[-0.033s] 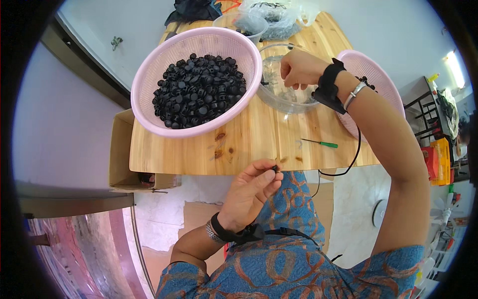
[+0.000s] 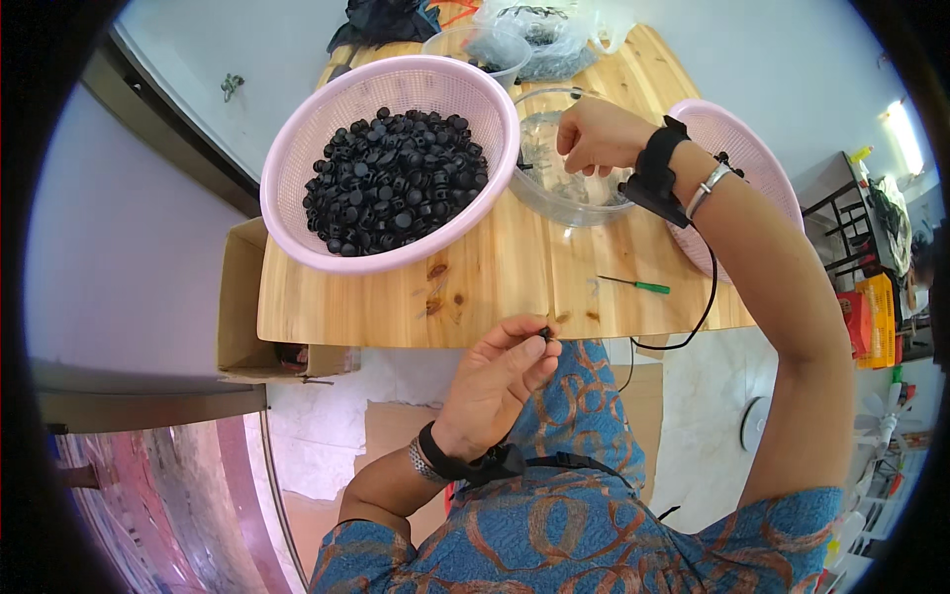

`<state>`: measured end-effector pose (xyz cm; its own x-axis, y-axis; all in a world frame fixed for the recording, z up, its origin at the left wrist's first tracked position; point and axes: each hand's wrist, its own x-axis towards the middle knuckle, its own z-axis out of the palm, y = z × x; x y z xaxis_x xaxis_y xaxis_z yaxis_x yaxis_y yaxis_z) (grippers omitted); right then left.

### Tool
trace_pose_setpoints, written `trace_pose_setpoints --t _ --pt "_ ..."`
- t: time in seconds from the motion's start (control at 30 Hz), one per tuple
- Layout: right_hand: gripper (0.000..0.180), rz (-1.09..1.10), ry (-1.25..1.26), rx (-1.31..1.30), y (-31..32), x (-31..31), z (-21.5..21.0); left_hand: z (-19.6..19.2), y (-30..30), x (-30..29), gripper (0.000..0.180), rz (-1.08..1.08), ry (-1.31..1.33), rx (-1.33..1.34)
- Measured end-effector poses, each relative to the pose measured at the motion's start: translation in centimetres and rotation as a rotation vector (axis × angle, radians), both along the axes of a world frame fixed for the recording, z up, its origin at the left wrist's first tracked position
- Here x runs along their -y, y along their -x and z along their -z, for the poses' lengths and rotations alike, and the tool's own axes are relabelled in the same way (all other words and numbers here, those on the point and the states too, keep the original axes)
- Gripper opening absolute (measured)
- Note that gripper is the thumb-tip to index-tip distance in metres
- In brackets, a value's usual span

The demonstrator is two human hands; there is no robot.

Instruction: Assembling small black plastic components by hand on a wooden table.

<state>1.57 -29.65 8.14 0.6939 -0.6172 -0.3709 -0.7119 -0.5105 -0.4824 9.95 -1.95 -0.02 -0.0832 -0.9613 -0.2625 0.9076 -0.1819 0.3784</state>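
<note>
Between the earlier frame and the present one there is almost no displacement: the right wrist shifts very slightly, while the left hand (image 2: 495, 381) and right hand (image 2: 601, 139) keep their places. The wooden table (image 2: 554, 262), light-coloured with dark knots, carries most of the objects. On its left stands a large pink mesh basket (image 2: 361, 264), part-filled with a heap of black round-topped plastic parts (image 2: 391, 183). A second pink mesh basket (image 2: 717, 121) stands at the right edge, partly hidden by the right forearm; a few dark pieces show inside. An open cardboard box (image 2: 242, 307) stands below the table's left edge. Between the baskets lies a clear round tub (image 2: 564, 210), with a translucent plastic bag (image 2: 554, 64) and a smaller clear bowl (image 2: 475, 48) behind it. The right hand is over the tub, its fingers curled and bent downward; whether they grip anything cannot be told. The left hand is near the table's front edge, thumb and forefinger pinched on a small black part (image 2: 544, 335), whose exact form is largely concealed by the fingertips. A thin screwdriver (image 2: 651, 287) with a green handle lies on the table, right of the left hand and in front of the tub.
</note>
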Motion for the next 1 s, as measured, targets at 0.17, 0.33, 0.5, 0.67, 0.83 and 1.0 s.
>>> trace_pose_setpoints --t 0.17,0.33,0.5,0.67,0.83,1.0 --pt "0.02 0.043 -0.033 0.162 1.1 -1.2 -1.6 -0.4 0.0 0.5 0.02 -0.031 0.043 -0.005" --pt "0.016 0.097 -0.053 0.341 2.7 -1.8 -1.9 -1.5 0.3 1.3 0.025 -0.123 0.084 0.013" --pt "0.017 0.126 -0.109 0.54 3.9 -3.9 -2.2 -2.1 0.6 2.2 0.026 -0.195 0.092 0.039" --pt "0.018 0.119 -0.139 0.696 6.0 -9.9 -3.3 -2.5 0.8 2.8 0.024 -0.202 0.145 -0.072" --pt "0.008 0.025 -0.041 0.877 8.1 -15.6 -1.9 -2.2 2.2 2.6 0.022 -0.152 0.162 -0.04" --pt "0.006 -0.032 0.346 0.867 10.0 -17.6 -0.7 -2.1 4.2 2.5 0.02 -0.128 0.196 0.008"
